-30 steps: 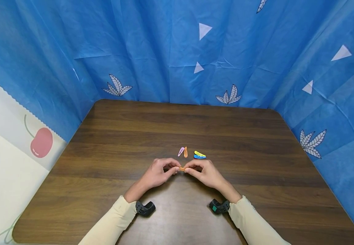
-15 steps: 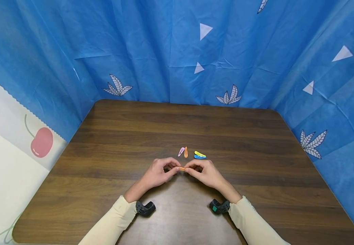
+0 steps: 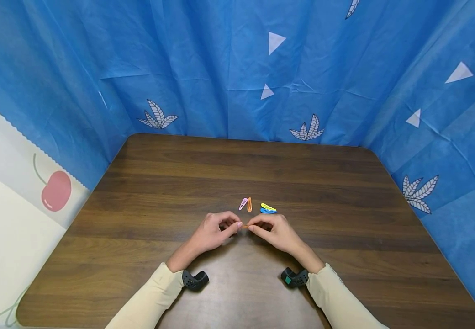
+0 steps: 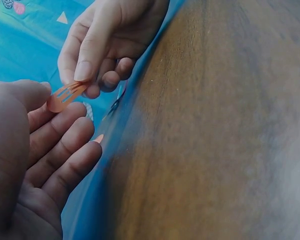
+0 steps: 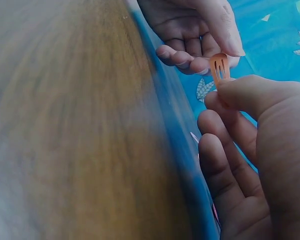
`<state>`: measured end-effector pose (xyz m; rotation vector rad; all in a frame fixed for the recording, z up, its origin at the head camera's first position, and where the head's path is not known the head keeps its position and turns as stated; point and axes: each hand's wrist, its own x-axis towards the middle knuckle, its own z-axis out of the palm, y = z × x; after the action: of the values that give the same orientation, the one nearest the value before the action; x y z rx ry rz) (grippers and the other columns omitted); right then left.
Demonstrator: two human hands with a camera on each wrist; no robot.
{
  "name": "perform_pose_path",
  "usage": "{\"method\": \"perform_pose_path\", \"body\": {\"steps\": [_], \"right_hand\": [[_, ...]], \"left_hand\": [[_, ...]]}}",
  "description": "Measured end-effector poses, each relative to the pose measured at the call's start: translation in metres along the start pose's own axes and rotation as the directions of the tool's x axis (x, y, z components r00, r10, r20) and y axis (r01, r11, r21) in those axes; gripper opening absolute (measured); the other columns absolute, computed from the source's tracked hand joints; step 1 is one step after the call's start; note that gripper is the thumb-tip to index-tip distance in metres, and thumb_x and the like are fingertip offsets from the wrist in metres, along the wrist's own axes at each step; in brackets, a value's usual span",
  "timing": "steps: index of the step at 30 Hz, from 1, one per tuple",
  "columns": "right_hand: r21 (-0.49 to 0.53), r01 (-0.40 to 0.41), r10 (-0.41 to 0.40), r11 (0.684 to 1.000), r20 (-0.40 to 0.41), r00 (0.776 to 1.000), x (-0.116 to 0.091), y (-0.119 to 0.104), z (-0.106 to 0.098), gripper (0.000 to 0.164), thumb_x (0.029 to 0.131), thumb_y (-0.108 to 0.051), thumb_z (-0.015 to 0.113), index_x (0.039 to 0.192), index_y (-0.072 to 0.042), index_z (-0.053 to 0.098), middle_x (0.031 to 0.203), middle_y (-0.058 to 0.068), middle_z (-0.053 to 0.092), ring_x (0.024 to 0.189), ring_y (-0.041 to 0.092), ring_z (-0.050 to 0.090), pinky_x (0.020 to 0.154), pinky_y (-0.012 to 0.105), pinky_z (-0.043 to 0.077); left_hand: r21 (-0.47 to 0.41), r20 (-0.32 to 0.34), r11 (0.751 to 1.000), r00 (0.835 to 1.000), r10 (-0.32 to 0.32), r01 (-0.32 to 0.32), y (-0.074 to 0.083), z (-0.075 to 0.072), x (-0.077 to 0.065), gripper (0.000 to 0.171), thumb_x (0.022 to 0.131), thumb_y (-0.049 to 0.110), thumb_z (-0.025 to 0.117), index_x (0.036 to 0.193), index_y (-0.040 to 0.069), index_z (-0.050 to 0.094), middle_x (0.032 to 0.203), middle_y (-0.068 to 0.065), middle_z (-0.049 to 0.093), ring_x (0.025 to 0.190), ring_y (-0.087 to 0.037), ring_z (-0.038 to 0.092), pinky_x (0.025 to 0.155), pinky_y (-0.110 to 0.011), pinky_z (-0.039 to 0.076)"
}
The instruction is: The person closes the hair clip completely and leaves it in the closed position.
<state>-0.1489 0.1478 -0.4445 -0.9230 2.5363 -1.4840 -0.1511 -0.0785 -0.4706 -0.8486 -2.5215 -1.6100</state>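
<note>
An orange snap hair clip [image 3: 245, 227] spans the small gap between my two hands, over the table. My left hand [image 3: 214, 232] holds its wide, rounded end at the thumb and index fingertips. From the other side, my right hand [image 3: 277, 233] pinches the narrow end. The slots of the clip [image 4: 67, 95] face the left wrist view, and the clip [image 5: 220, 67] also shows in the right wrist view, with its narrow end hidden under the right thumb. The other fingers of both hands curl loosely below.
Just beyond the hands lie a pink clip [image 3: 243, 204] and a second orange clip [image 3: 249, 204]. To their right, a yellow clip [image 3: 268, 206] lies against a blue clip [image 3: 268, 211]. The brown wooden table [image 3: 171, 183] ends at a blue curtain [image 3: 204, 68].
The orange clip between the hands shows less of its face in the head view, and the left thumb has shifted slightly to the right. Arms and the clips on the table stay in place.
</note>
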Motion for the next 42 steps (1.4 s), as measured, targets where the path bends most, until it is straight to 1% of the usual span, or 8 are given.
{"method": "perform_pose_path", "body": {"steps": [7,13,19,25,30,34,37,42], "right_hand": [[-0.027,0.009,-0.009,1.000,-0.009,1.000,0.000,-0.005,0.000,0.010,0.089,-0.009,0.069,0.098,-0.009,0.072,0.086,0.002,0.071,0.070,0.012,0.063,0.063,0.026,0.053],[-0.025,0.002,-0.002,1.000,0.013,1.000,0.000,-0.004,0.000,0.011,0.089,-0.009,0.068,0.099,-0.010,0.072,0.088,0.002,0.071,0.070,0.015,0.064,0.063,0.028,0.054],[-0.018,0.002,-0.001,1.000,0.027,1.000,0.000,-0.004,-0.002,0.011,0.089,-0.009,0.068,0.100,-0.009,0.072,0.088,0.005,0.071,0.070,0.017,0.064,0.064,0.029,0.054],[-0.037,0.022,-0.023,0.999,0.000,1.000,0.001,-0.002,-0.002,0.012,0.087,-0.008,0.071,0.098,-0.008,0.071,0.082,0.004,0.068,0.068,0.015,0.062,0.062,0.027,0.053],[-0.050,0.035,-0.037,0.998,-0.032,0.999,0.001,-0.002,-0.005,0.013,0.085,-0.006,0.073,0.097,-0.006,0.071,0.079,0.003,0.067,0.066,0.016,0.061,0.061,0.029,0.053],[-0.058,0.037,-0.039,0.998,-0.036,0.999,0.001,-0.002,-0.005,0.012,0.084,-0.005,0.073,0.096,-0.008,0.072,0.080,0.003,0.068,0.065,0.015,0.061,0.061,0.029,0.052],[-0.063,0.034,-0.037,0.997,-0.038,0.999,0.001,0.002,-0.004,0.012,0.084,-0.005,0.073,0.096,-0.009,0.072,0.079,0.003,0.068,0.065,0.015,0.061,0.060,0.028,0.052],[-0.085,0.023,-0.028,0.996,-0.054,0.998,0.001,0.023,-0.002,0.014,0.084,-0.009,0.074,0.096,-0.015,0.072,0.078,-0.001,0.067,0.063,0.013,0.059,0.058,0.027,0.051]], "left_hand": [[0.026,-0.004,1.000,1.000,-0.001,0.001,-0.001,-0.001,0.000,0.011,0.093,0.027,0.064,0.091,0.017,0.069,0.078,-0.002,0.071,0.064,-0.010,0.065,0.058,-0.023,0.052],[0.048,-0.005,0.999,1.000,0.014,-0.014,-0.001,-0.001,-0.001,0.008,0.092,0.025,0.066,0.091,0.017,0.069,0.077,-0.001,0.070,0.065,-0.006,0.063,0.059,-0.023,0.052],[0.059,-0.018,0.998,0.999,0.032,-0.031,-0.001,-0.001,0.000,0.006,0.090,0.026,0.069,0.089,0.019,0.070,0.075,0.007,0.067,0.063,-0.006,0.061,0.059,-0.022,0.051],[0.070,-0.019,0.996,0.998,0.064,-0.062,-0.003,-0.001,0.000,0.010,0.088,0.028,0.071,0.089,0.017,0.071,0.074,0.009,0.066,0.063,-0.004,0.059,0.059,-0.022,0.051],[0.078,-0.015,0.995,0.998,0.065,-0.063,-0.003,-0.001,0.000,0.011,0.088,0.028,0.071,0.089,0.016,0.071,0.074,0.009,0.066,0.063,-0.004,0.059,0.059,-0.021,0.051],[0.080,-0.016,0.995,0.998,0.063,-0.062,-0.002,-0.001,0.000,0.010,0.088,0.027,0.071,0.089,0.017,0.071,0.073,0.009,0.066,0.063,-0.004,0.059,0.059,-0.022,0.051],[0.076,-0.020,0.995,0.997,0.071,-0.069,-0.001,-0.001,0.000,0.007,0.087,0.024,0.072,0.090,0.018,0.070,0.074,0.008,0.066,0.064,-0.005,0.060,0.060,-0.023,0.052],[0.063,-0.026,0.996,0.998,0.062,-0.060,-0.001,-0.001,0.001,0.008,0.087,0.019,0.073,0.094,0.017,0.069,0.077,0.007,0.068,0.067,-0.004,0.061,0.061,-0.023,0.053]]}}
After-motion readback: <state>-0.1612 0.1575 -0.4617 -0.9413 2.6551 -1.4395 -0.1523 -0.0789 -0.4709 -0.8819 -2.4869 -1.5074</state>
